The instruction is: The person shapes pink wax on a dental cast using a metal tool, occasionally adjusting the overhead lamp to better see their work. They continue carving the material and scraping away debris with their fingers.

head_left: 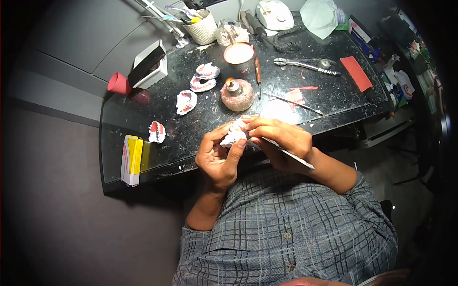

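Just in front of the table's near edge, my left hand (217,159) grips a white plaster dental cast (232,136), thumb and fingers around its sides. My right hand (284,138) is closed, its fingertips at the cast's right side. A slim pale tool (298,160) runs back under that palm toward the wrist; its working end is hidden. Beyond my hands stands a spirit burner (237,95) with a small flame at its wick. Left of it lie more dental casts with red wax: a single one (186,102), a pair (204,78) and a smaller one (156,132).
A yellow-and-white box (132,159) stands at the table's left edge, a pink cup (119,84) farther back. A red-handled wax tool (258,71), a thin metal instrument (300,105), a metal tool (307,66) and a red wax sheet (356,74) lie on the right.
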{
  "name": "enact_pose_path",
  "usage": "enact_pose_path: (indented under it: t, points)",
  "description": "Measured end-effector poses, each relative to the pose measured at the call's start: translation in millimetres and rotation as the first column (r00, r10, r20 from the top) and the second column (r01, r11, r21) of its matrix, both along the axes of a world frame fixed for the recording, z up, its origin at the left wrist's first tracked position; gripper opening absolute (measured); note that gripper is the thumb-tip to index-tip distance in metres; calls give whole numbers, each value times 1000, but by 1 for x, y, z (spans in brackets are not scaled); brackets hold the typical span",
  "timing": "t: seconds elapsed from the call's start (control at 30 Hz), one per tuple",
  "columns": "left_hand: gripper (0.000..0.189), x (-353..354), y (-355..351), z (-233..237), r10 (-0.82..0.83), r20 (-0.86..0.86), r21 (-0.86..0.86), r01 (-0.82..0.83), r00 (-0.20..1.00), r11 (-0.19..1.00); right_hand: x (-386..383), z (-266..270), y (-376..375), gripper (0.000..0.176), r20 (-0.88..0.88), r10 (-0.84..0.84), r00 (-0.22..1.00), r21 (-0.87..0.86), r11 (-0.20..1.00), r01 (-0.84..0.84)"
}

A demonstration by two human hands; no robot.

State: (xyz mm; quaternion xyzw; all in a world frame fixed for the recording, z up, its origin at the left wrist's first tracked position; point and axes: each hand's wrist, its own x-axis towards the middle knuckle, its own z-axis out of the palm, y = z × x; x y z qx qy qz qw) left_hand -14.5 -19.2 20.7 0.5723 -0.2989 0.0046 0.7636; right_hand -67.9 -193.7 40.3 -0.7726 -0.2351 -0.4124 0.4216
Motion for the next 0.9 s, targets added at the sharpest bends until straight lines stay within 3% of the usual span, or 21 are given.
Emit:
enact_pose_path:
  t: [0.53, 0.63, 0.9]
  points:
    - [28, 14, 12, -4, -124, -213, -47, 116, 969, 992, -1, 4, -2, 13, -37, 14, 999, -4, 1000, -14]
    - [29, 17, 13, -6, -176, -247, -69, 164, 953, 984, -1, 3, -4, 19, -46, 19, 999, -12, 1000, -19]
    - [26, 16, 13, -1, -330, -349, -211, 270, 877, 940, -1, 9, -6, 15, -109, 24, 994, 13, 1000, -23]
